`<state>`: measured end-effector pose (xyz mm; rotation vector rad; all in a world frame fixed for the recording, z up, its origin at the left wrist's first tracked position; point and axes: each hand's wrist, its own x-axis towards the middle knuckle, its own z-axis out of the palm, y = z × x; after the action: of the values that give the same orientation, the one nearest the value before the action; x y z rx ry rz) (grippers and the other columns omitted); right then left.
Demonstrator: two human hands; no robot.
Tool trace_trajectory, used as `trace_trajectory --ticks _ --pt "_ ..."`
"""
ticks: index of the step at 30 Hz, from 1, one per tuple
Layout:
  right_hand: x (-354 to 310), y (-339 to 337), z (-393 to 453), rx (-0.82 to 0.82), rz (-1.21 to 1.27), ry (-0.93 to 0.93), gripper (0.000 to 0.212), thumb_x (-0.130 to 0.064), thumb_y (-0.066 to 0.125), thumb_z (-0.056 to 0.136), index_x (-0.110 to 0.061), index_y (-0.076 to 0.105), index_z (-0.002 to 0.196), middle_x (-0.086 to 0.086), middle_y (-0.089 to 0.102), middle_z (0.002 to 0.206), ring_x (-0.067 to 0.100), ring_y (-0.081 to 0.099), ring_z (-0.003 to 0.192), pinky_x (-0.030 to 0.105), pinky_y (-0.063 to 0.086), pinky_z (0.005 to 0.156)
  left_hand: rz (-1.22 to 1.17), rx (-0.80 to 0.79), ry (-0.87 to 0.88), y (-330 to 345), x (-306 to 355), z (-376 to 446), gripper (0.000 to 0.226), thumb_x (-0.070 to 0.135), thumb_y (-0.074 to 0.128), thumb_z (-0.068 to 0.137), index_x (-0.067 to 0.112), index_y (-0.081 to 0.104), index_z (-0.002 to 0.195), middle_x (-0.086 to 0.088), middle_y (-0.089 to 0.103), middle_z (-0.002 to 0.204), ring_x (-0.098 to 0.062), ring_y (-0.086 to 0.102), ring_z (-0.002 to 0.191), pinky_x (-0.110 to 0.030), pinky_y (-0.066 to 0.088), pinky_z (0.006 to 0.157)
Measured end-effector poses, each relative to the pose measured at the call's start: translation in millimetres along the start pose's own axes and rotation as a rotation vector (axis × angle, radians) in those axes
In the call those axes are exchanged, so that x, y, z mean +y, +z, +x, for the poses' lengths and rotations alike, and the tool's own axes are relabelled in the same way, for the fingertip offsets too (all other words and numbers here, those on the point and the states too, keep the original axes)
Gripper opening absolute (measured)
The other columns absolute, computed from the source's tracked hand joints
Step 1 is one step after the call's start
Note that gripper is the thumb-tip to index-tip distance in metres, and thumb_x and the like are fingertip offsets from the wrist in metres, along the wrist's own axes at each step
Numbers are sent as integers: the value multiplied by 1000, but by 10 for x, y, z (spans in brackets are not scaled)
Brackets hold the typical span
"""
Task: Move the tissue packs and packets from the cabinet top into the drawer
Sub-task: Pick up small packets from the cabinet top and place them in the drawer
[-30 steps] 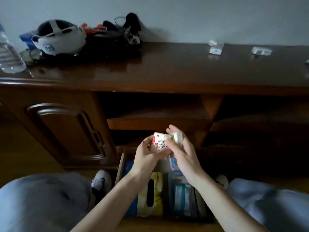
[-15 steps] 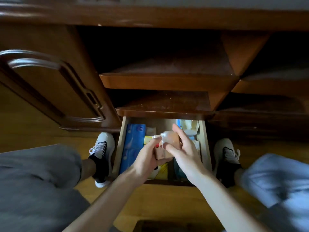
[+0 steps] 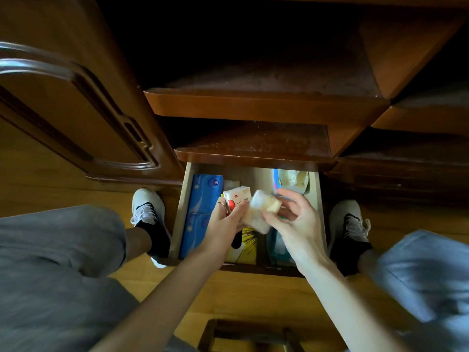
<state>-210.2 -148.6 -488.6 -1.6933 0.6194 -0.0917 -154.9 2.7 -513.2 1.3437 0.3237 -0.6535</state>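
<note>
Both hands had dropped lower over the open drawer [image 3: 183,209] since the moment before, and the 2 small packs they carried had come apart. The left hand [image 3: 225,224] gripped a soft white tissue pack [image 3: 237,198] printed with red shapes, its fingers curled around the lower end. The right hand [image 3: 291,219] pinched a pale, glossy plastic-wrapped pack [image 3: 262,210] between thumb and fingertips, with the remaining fingers loosely spread above it. Both packs hung just above the drawer's contents, touching each other at one edge. Inside the pale wooden drawer lay a long blue rectangular pack [image 3: 201,207] along the left wall, a yellow pack [image 3: 245,246] in the middle and a crinkled packet [image 3: 291,180] at the back right. Dark, polished wooden shelves [image 3: 253,105] rose above.
</note>
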Motion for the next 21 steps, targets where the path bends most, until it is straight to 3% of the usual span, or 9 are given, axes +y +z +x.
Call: trace_trajectory --ticks 2,4,7,10,12,15,18,21 --pt "19 -41 44 32 -71 -60 59 -12 88 77 -23 65 130 -12 70 118 -4 67 102 12 55 80 -17 -1 -15 10 31 24 16 23 63 100 20 61 116 -7 73 113 -15 74 101 -40 59 95" --pt "33 -63 84 -3 -124 -77 57 -15 85 81 -26 64 133 -17 67 121 -9 64 105 7 51 77 -16 -57 -69 21 54 22 28 31 64 98 17 60 122 -10 71 117 -18 75 100 -45 57 99" --pt "97 -38 94 -83 -131 -37 49 -16 80 86 -29 67 132 -31 67 113 -16 60 106 4 49 77 183 -96 -150 25 -18 31 22 41 66 95 25 59 108 -2 72 105 -12 77 80 -43 56 98" --pt "210 49 27 -113 34 108 46 -15 76 89 -38 68 128 -35 68 106 -10 62 111 12 54 83 128 -65 -230 17 -104 50 8 33 61 99 27 57 102 -6 63 107 -17 73 80 -29 63 71" --pt "289 128 -25 -120 59 201 50 -13 73 90 -40 64 132 -28 68 112 -1 62 114 22 57 89 185 -21 -152 5 -151 43 6 32 55 102 28 58 98 -5 61 103 -13 67 86 -19 57 58" --pt "367 219 -51 -117 -71 244 50 -30 75 90 -43 57 135 -34 59 104 -5 57 104 19 51 87 312 -44 65 -44 -273 27 13 32 47 105 28 59 104 0 65 98 0 66 82 -12 52 64" --pt "377 250 -35 -194 -158 303 48 -54 69 87 -43 57 132 -31 59 104 1 55 106 16 40 75 297 -67 103 -122 -330 41 16 37 44 104 30 55 111 1 62 105 0 63 94 -17 54 76" --pt "379 297 -17 -295 -153 347 46 -60 67 85 -42 60 127 -16 67 119 11 59 117 35 50 99 459 -22 99 -153 -311 72 45 52 36 91 27 53 125 -1 51 122 -17 47 120 -25 45 87"
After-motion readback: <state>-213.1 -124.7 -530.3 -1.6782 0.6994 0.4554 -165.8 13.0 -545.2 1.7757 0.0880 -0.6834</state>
